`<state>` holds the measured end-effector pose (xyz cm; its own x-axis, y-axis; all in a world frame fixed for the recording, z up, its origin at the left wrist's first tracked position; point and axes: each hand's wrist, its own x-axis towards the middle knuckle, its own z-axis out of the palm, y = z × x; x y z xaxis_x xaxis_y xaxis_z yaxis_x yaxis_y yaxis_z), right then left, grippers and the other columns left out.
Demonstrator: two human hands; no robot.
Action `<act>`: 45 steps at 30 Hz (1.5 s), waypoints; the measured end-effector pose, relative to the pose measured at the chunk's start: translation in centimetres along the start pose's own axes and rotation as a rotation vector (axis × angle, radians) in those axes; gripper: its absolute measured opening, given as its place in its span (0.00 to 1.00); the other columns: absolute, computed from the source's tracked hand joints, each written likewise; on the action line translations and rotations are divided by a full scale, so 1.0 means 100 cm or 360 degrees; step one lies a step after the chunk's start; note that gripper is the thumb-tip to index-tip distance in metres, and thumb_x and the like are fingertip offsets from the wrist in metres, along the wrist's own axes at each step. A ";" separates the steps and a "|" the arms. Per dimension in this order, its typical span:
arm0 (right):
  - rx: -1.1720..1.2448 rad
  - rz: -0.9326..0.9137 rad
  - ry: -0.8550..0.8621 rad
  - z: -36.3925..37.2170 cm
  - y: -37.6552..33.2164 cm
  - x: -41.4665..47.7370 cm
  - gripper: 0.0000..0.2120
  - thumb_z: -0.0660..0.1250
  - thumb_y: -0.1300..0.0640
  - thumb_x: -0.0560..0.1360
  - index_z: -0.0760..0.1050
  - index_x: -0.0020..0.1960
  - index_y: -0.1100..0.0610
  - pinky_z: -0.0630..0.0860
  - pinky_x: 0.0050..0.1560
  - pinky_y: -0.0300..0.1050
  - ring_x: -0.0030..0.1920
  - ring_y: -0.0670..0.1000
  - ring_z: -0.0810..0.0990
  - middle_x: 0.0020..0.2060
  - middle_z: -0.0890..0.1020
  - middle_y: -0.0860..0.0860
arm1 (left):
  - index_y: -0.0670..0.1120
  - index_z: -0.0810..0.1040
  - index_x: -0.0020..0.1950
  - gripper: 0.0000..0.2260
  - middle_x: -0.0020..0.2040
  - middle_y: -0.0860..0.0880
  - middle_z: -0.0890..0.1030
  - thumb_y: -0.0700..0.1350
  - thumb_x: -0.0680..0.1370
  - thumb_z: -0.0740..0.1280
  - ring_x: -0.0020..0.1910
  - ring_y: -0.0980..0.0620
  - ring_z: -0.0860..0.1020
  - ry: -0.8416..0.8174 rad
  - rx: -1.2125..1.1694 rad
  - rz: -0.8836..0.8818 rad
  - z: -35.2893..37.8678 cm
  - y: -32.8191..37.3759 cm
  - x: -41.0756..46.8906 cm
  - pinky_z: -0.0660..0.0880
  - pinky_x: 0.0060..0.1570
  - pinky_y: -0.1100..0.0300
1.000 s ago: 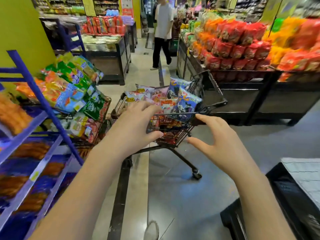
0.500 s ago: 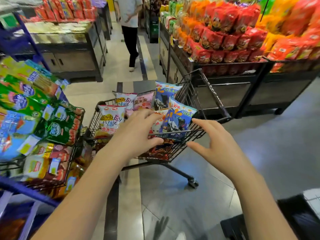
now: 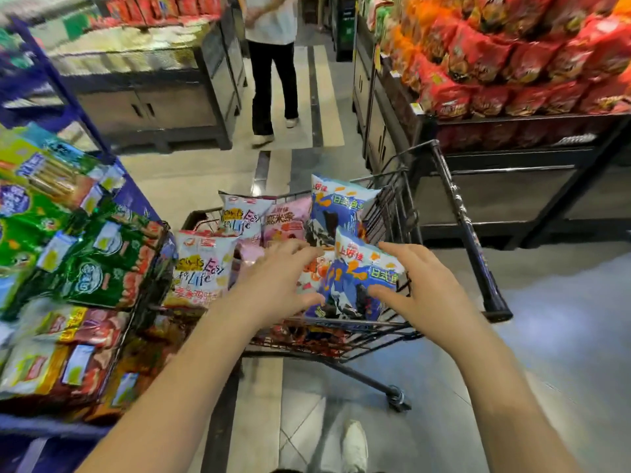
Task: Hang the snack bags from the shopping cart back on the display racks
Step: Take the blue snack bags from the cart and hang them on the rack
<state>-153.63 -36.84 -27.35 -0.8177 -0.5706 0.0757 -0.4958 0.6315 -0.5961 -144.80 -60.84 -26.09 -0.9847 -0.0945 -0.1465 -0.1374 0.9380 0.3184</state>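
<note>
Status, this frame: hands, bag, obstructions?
Left hand and right hand open, either side of near blue snack bag in shopping cart. Nothing gripped. Person in aisle beyond.

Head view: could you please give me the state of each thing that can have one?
shopping cart, loaded with snack bags, standing in the aisle.
near blue snack bag, upright in the cart, between both hands.
left hand, open, over the bags.
right hand, open, at the blue bag's right edge.
left display rack, stocked with bags.

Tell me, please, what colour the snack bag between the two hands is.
The snack bag is mainly blue with a white top and orange accents; head view.
</note>
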 end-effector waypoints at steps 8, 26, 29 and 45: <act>0.0067 -0.0001 -0.0098 0.012 0.029 0.060 0.32 0.76 0.47 0.74 0.70 0.75 0.46 0.70 0.65 0.43 0.68 0.47 0.74 0.68 0.74 0.46 | 0.50 0.58 0.83 0.44 0.81 0.49 0.62 0.59 0.74 0.76 0.79 0.49 0.61 -0.0266 -0.0317 -0.0185 0.054 -0.021 0.061 0.61 0.75 0.56; 0.0060 0.0188 -0.0173 0.032 0.038 0.110 0.31 0.74 0.49 0.77 0.68 0.77 0.49 0.60 0.57 0.28 0.68 0.46 0.71 0.69 0.74 0.49 | 0.53 0.69 0.71 0.35 0.62 0.54 0.82 0.52 0.69 0.82 0.59 0.55 0.81 -0.0422 -0.1279 -0.0511 0.151 -0.057 0.118 0.78 0.61 0.56; 0.0075 0.0185 -0.0165 0.033 0.039 0.116 0.31 0.74 0.49 0.77 0.68 0.77 0.49 0.60 0.58 0.29 0.67 0.46 0.71 0.69 0.74 0.50 | 0.52 0.70 0.70 0.31 0.61 0.56 0.82 0.53 0.71 0.80 0.59 0.56 0.82 -0.0370 -0.1271 -0.0469 0.145 -0.065 0.113 0.78 0.60 0.59; 0.0370 0.0595 -0.0211 0.064 0.057 0.171 0.36 0.74 0.45 0.76 0.65 0.78 0.55 0.72 0.66 0.49 0.68 0.53 0.75 0.67 0.76 0.52 | 0.61 0.70 0.70 0.41 0.63 0.62 0.79 0.73 0.61 0.76 0.65 0.54 0.76 0.0171 -0.1721 -0.0844 0.070 -0.142 0.093 0.70 0.70 0.50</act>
<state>-168.55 -46.38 -34.58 -0.8762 -0.3977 -0.2723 -0.0830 0.6810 -0.7276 -151.21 -72.68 -38.54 -0.7757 -0.4581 -0.4340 -0.4951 0.0154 0.8687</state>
